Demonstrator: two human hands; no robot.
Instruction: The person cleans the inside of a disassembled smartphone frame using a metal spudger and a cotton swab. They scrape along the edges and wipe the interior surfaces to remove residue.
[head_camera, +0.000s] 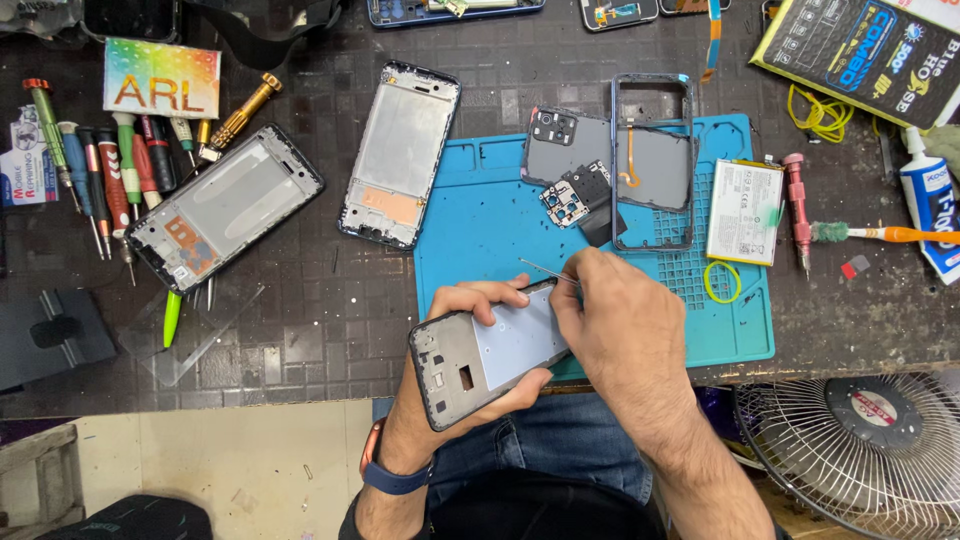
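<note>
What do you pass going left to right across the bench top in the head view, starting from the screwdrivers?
Row of screwdrivers → tilted phone frame → upright phone frame → blue work mat → loose battery → pink-handled screwdriver → glue tube.

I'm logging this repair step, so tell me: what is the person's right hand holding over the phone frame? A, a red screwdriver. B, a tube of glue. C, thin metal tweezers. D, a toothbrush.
C: the right hand pinches thin metal tweezers at the top edge of the phone frame, which the left hand grips.
</note>
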